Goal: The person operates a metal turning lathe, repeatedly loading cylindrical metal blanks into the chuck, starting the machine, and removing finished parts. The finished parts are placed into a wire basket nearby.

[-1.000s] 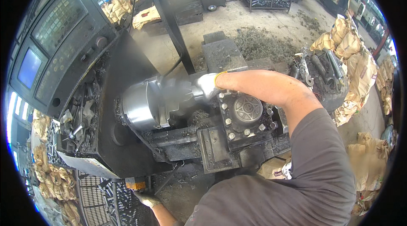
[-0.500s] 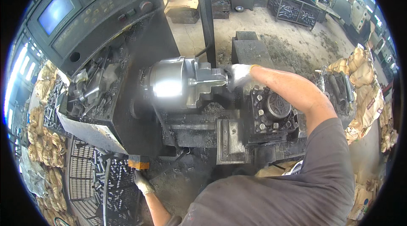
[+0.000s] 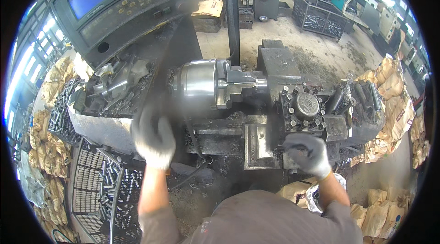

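Left hand (image 3: pixel 155 139), gloved and blurred, hovering at left, fingers pointing far; bare left forearm (image 3: pixel 153 191) lining up nearly straight behind. Right hand (image 3: pixel 310 154), gloved, hovering at right, fingers curling loosely leftward; bare right forearm (image 3: pixel 333 191) slanting far-left. Clothed torso (image 3: pixel 263 219) occupying near centre.

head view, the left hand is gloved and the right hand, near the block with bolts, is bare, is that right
Not quite: the head view shows the right hand gloved too, not bare. It is near the block with bolts, and the left hand is gloved, as you say.
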`<action>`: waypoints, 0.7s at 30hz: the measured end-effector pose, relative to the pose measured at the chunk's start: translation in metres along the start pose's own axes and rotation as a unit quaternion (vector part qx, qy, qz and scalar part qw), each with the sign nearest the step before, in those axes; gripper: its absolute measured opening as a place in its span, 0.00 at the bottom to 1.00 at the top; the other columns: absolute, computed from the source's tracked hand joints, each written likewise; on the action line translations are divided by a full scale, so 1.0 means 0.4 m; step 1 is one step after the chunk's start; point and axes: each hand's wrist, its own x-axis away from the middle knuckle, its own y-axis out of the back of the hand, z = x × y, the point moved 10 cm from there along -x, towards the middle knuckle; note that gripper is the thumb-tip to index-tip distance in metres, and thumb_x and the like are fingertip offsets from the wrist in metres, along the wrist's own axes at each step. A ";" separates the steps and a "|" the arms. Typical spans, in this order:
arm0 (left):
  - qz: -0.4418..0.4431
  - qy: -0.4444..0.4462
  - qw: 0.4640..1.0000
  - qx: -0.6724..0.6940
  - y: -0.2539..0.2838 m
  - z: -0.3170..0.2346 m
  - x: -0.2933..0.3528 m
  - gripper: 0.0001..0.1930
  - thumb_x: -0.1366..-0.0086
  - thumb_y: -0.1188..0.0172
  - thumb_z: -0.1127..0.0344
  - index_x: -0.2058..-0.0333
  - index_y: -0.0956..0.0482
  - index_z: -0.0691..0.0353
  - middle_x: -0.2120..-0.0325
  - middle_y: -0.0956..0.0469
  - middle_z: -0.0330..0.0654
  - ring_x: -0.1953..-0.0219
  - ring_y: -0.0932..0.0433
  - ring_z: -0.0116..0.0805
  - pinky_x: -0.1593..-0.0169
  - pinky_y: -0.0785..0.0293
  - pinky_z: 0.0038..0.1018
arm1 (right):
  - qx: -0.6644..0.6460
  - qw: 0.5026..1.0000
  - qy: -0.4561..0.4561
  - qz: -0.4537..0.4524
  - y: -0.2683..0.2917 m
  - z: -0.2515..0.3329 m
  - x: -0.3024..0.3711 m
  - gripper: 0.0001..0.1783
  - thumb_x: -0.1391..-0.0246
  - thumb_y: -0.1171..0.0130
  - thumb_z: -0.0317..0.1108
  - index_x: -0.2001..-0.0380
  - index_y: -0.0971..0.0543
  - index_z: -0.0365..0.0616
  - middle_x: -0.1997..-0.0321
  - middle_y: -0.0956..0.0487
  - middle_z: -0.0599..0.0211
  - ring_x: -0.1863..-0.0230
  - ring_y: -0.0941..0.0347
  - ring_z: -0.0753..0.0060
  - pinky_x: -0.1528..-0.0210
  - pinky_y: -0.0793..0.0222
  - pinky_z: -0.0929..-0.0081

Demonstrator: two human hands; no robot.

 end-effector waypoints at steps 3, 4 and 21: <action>0.032 -0.021 0.999 -0.019 -0.182 0.009 -0.267 0.31 0.30 0.39 0.67 0.29 0.29 0.64 0.53 0.15 0.60 0.56 0.14 0.61 0.49 0.18 0.49 | -0.023 0.995 -0.098 0.000 -0.037 -0.084 0.088 0.15 0.44 0.27 0.25 0.52 0.11 0.39 0.55 0.09 0.57 0.55 0.12 0.71 0.50 0.17 0.71; 0.071 0.036 0.997 -0.009 -0.268 0.066 -0.324 0.37 0.28 0.40 0.61 0.23 0.39 0.59 0.53 0.16 0.62 0.57 0.13 0.64 0.51 0.17 0.53 | -0.015 0.994 -0.112 -0.001 -0.034 -0.104 0.111 0.15 0.42 0.28 0.27 0.51 0.12 0.39 0.55 0.09 0.58 0.56 0.12 0.72 0.51 0.18 0.72; 0.456 0.197 0.868 0.030 -0.324 -0.203 0.489 0.09 0.34 0.31 0.60 0.63 0.16 0.59 0.73 0.14 0.54 0.69 0.12 0.55 0.62 0.17 0.46 | -0.040 0.962 -0.105 0.249 -0.290 -0.337 0.268 0.20 0.42 0.29 0.39 0.47 0.13 0.47 0.61 0.11 0.55 0.60 0.12 0.56 0.56 0.16 0.61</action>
